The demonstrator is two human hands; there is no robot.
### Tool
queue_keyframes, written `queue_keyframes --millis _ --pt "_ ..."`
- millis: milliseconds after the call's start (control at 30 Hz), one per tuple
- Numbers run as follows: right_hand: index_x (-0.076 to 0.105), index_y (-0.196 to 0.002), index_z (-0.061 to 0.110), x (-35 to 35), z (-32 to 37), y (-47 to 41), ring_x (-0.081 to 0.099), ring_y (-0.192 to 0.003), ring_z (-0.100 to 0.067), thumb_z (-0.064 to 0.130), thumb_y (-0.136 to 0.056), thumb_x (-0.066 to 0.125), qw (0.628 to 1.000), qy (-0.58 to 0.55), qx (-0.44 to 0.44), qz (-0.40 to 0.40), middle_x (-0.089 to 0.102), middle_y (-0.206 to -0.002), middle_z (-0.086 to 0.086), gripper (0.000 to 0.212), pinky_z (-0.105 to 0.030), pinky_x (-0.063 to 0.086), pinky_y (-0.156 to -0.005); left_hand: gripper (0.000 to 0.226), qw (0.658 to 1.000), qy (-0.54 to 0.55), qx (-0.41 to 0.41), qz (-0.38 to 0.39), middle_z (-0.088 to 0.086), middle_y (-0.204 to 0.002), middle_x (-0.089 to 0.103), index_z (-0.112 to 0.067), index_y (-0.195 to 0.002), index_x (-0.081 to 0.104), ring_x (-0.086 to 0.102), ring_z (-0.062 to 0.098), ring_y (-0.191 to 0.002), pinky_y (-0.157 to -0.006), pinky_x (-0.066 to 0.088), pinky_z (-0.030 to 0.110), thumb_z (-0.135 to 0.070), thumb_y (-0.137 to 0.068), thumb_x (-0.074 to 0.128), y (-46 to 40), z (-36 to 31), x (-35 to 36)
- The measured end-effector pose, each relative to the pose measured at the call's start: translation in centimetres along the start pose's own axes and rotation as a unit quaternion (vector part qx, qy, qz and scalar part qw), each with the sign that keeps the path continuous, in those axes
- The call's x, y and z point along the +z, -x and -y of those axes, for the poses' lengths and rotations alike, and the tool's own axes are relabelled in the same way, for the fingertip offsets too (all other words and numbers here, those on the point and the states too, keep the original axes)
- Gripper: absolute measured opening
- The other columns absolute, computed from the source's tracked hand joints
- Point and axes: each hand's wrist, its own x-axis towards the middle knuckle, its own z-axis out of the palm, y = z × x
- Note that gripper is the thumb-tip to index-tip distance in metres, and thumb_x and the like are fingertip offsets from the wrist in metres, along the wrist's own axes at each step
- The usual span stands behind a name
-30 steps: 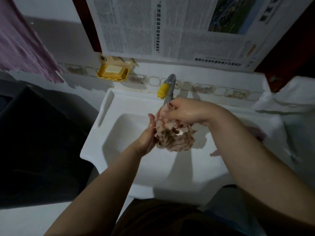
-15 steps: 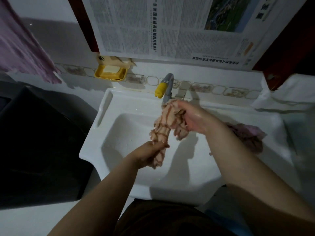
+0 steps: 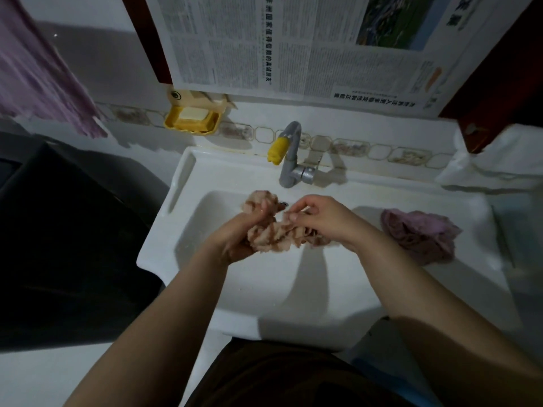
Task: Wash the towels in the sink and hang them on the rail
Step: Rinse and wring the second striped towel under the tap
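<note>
Towel [image 3: 273, 230] bunched in both hands' grasping fingers [image 3: 264, 208] below tap [image 3: 289, 155], purple towel [image 3: 420, 233] beside.

The scene was dim and bluish, lit from above and behind the person — both forearms threw long grey shadows across the white sink [image 3: 241, 306]. The left side sank into near-black. Wide-angle distortion bowed the newspaper [image 3: 293, 45] and the edges, and its fine print was soft — mostly unreadable.

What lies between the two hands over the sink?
In the head view, the bunched pink towel lies between the left hand and right hand; both grip it.
</note>
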Motion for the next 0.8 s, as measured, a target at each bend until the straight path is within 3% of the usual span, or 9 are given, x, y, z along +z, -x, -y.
queue_keyframes --millis 133,233,367,433,500,567,633,733,800 --pt "0.054 -0.095 0.026 0.9 1.0 -0.4 0.064 -0.066 -0.016 0.022 -0.08 0.074 0.998 0.003 -0.061 0.01 0.07 -0.085 -0.003 0.025 -0.028 0.047 -0.056 0.037 0.971 -0.163 -0.068 0.164 0.002 -0.098 0.069 -0.008 -0.116 0.056 0.065 0.011 -0.088 -0.07 0.053 0.022 -0.014 -0.08 0.066 0.5 -1.3 1.9" --pt "0.047 -0.11 0.034 1.3 0.8 -0.6 0.058 -0.079 -0.013 0.022 -0.082 0.072 0.993 0.029 -0.116 0.017 0.058 -0.109 -0.004 0.039 -0.028 0.046 -0.071 0.029 0.965 -0.207 -0.104 0.123 0.01 -0.094 0.064 -0.005 -0.102 0.062 0.065 0.016 -0.088 -0.073 0.052 0.026 0.001 -0.076 0.07 0.0 -1.6 1.8" --pt "0.027 -0.133 0.053 0.4 -1.6 0.2 0.04 -0.124 -0.021 0.004 -0.081 0.063 0.979 0.039 -0.176 0.098 0.025 -0.151 -0.002 0.08 -0.026 0.042 -0.093 0.035 0.972 -0.103 -0.199 0.067 0.013 -0.095 0.063 -0.004 -0.113 0.056 0.068 0.02 -0.085 -0.095 0.048 0.046 -0.002 -0.079 0.059 0.2 -2.3 0.6" --pt "0.006 -0.141 0.053 0.5 -3.0 0.5 0.021 -0.14 -0.019 0.004 -0.077 0.063 0.926 0.269 -0.255 0.072 -0.002 -0.159 0.007 0.099 -0.026 0.036 -0.102 0.027 0.953 -0.147 -0.235 0.121 0.008 -0.091 0.066 -0.004 -0.108 0.06 0.068 0.018 -0.082 -0.099 0.045 0.049 -0.005 -0.082 0.057 0.5 -2.8 1.4" --pt "0.002 -0.149 0.041 1.0 -3.9 0.4 0.028 -0.137 -0.024 0.013 -0.079 0.066 0.812 0.449 -0.373 -0.016 -0.001 -0.16 0.003 0.099 -0.031 0.035 -0.103 0.017 0.922 -0.203 -0.274 0.181 0.004 -0.085 0.068 -0.009 -0.094 0.07 0.068 0.016 -0.08 -0.099 0.045 0.048 -0.008 -0.085 0.055 0.3 -2.9 2.9" --pt "0.016 -0.151 0.027 1.2 -4.2 -0.1 0.05 -0.116 -0.027 0.02 -0.077 0.066 0.743 0.51 -0.427 -0.077 0.034 -0.148 -0.011 0.089 -0.034 0.049 -0.087 0.01 0.9 -0.246 -0.313 0.18 0.005 -0.08 0.064 -0.006 -0.092 0.067 0.066 0.017 -0.078 -0.1 0.045 0.05 -0.01 -0.088 0.059 -0.2 -2.8 4.3" --pt "0.038 -0.141 0.015 1.7 -4.5 -0.8 0.062 -0.078 -0.026 0.016 -0.073 0.067 0.716 0.538 -0.427 -0.126 0.06 -0.101 -0.014 0.074 -0.033 0.051 -0.049 0.014 0.878 -0.321 -0.33 0.128 0.006 -0.076 0.058 -0.003 -0.098 0.059 0.061 0.018 -0.071 -0.092 0.052 0.049 -0.011 -0.089 0.064 -0.8 -2.7 4.9" --pt "0.062 -0.09 0.003 2.5 -4.4 -1.1 0.051 -0.037 -0.024 0.012 -0.052 0.084 0.735 0.587 -0.305 -0.152 0.052 -0.054 -0.006 0.045 -0.017 0.022 -0.032 0.054 0.811 -0.522 -0.264 0.01 0.01 -0.075 0.056 -0.009 -0.13 0.038 0.054 0.019 -0.06 -0.069 0.055 0.039 -0.011 -0.085 0.068 -1.7 -1.7 4.7" --pt "0.056 -0.089 0.008 2.7 -3.2 -1.0 0.05 -0.049 -0.021 0.021 -0.074 0.071 0.804 0.567 -0.16 -0.085 0.048 -0.058 -0.001 0.024 -0.023 0.023 -0.04 0.081 0.706 -0.691 -0.152 -0.049 0.014 -0.092 0.065 -0.014 -0.146 0.014 0.061 0.025 -0.075 -0.07 0.053 0.038 -0.014 -0.084 0.066 -1.7 -0.8 4.7"
